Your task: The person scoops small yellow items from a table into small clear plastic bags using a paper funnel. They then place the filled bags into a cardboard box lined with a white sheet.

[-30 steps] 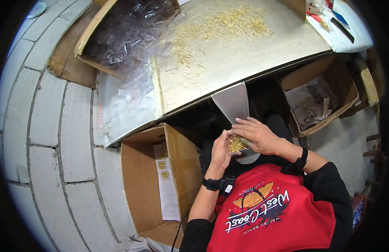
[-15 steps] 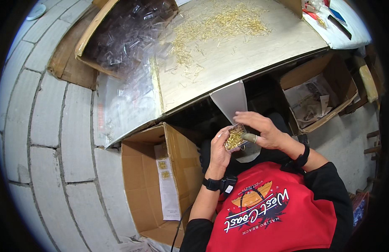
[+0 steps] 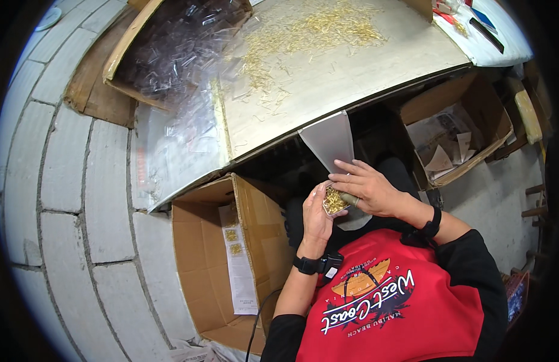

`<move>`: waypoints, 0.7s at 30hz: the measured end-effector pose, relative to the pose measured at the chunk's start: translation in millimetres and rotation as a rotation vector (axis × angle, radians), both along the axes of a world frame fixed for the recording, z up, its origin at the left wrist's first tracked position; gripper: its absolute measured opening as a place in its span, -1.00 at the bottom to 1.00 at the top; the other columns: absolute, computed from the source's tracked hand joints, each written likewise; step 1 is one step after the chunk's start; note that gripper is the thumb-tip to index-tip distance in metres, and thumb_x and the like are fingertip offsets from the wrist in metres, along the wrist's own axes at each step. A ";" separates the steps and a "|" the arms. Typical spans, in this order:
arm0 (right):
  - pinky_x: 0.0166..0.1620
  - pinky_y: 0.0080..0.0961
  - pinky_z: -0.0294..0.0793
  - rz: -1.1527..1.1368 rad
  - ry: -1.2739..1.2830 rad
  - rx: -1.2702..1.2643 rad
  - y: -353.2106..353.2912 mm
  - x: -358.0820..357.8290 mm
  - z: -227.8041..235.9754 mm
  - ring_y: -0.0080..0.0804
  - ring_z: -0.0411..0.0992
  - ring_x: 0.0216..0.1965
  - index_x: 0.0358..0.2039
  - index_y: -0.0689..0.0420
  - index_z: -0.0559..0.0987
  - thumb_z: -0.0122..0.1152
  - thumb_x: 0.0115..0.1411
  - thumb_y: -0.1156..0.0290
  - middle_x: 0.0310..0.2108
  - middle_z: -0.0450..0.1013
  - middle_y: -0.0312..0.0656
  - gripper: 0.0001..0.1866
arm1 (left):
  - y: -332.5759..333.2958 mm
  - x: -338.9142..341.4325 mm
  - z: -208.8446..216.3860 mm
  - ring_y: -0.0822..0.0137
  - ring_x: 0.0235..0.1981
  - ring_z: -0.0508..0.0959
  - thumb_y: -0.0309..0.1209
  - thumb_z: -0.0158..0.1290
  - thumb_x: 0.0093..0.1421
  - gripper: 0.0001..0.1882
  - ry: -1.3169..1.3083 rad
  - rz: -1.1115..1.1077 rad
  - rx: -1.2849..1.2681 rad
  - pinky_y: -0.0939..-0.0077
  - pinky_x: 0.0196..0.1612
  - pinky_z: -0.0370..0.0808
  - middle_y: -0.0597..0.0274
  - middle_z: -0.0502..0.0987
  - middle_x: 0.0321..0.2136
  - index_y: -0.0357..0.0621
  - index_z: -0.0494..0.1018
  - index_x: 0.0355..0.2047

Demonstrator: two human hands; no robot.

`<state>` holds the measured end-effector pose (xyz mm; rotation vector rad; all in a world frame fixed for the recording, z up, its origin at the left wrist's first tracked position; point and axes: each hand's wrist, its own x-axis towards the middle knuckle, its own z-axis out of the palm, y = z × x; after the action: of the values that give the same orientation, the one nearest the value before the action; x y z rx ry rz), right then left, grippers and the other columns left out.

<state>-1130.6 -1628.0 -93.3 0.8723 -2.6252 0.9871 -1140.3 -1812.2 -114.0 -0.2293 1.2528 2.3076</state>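
Note:
My left hand [image 3: 317,220] is closed around a small clear plastic box, held over my lap below the table's edge. Inside the box lies a heap of thin gold-coloured metal pins [image 3: 335,200]. My right hand [image 3: 376,188] reaches over from the right with its fingers stretched out across the far side of the box. A dull green cover sits on its thumb, which is at the pins. Just beyond the fingers, a pale flat panel [image 3: 330,142] slopes down from the table's edge.
Many loose gold pins [image 3: 318,27] are spread on the table [image 3: 291,130]. A carton of clear plastic boxes [image 3: 177,57] stands at the upper left. Below, an open carton [image 3: 201,259] holds filled boxes [image 3: 233,248]. Another carton [image 3: 502,123] with papers is at the right.
My right hand has come down and left, its fingers now over the far edge of the box. My left hand keeps hold of the box. The view has shifted slightly.

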 end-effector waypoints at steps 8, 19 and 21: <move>0.07 -0.31 0.36 -0.205 -0.157 -0.498 9.0 0.4 8.0 -0.11 0.38 0.03 0.00 0.21 0.46 0.09 0.12 0.54 -0.01 0.41 -0.03 -0.62 | -1.3 -1.8 3.0 0.33 -0.34 0.61 -0.23 -0.13 0.33 -0.68 0.032 0.097 -0.007 0.47 -0.51 0.65 0.13 0.53 -0.27 -0.23 0.38 -0.09; -0.50 -0.70 0.40 -0.227 -1.023 -0.931 3.5 -11.1 -7.7 -0.63 0.39 -0.61 -0.42 0.26 0.54 0.17 0.17 0.46 -0.58 0.45 -0.30 -0.88 | 1.6 1.7 10.1 0.35 -0.32 0.61 -0.30 -0.08 0.31 -0.70 0.060 0.121 -0.030 0.49 -0.46 0.66 0.11 0.53 -0.22 -0.23 0.33 -0.04; -0.51 -0.70 0.39 -0.248 -1.043 -0.952 1.9 -11.9 -9.2 -0.63 0.39 -0.61 -0.44 0.26 0.54 0.18 0.15 0.46 -0.60 0.45 -0.29 -0.88 | 3.0 2.1 8.1 0.35 -0.32 0.61 -0.31 -0.08 0.31 -0.70 0.052 0.144 -0.046 0.49 -0.47 0.66 0.11 0.53 -0.22 -0.23 0.33 -0.04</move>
<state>-1142.4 -1626.1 -102.5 -0.2940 -2.1629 2.7439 -1138.2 -1809.1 -105.9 -0.2850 1.3561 2.4218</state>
